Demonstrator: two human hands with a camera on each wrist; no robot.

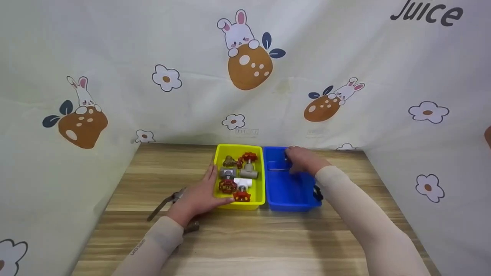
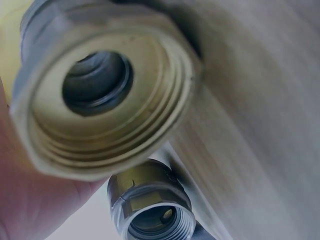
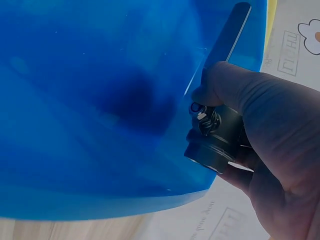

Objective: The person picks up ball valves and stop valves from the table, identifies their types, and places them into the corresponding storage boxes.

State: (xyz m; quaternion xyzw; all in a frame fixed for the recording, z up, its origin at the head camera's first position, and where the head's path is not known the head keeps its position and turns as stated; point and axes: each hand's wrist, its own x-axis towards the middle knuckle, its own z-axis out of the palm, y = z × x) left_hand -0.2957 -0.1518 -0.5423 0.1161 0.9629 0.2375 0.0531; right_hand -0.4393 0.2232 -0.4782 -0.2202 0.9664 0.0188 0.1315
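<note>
My right hand (image 1: 305, 159) pinches a metal ball valve (image 3: 215, 137) with a dark lever (image 3: 230, 37) at the far end of the blue bin (image 1: 291, 207). In the right wrist view, the thumb lies at the base of the lever and the bin's blue floor spreads below. My left hand (image 1: 201, 195) rests at the near left corner of the yellow bin (image 1: 263, 191), fingers straight along its side and thumb across the front rim. Beside that hand, partly hidden, lie metal valves; the left wrist view shows the threaded openings of one fitting (image 2: 177, 95) and another (image 2: 150, 192).
Several valves with red handwheels, including a white tee valve (image 1: 243, 183) and a grey valve (image 1: 228, 173), lie in the yellow bin. A long lever (image 1: 159, 209) sticks out left of my left hand. Against the blue bin's right side is a black item (image 1: 317, 193). Printed cloth (image 1: 191, 107) stands behind.
</note>
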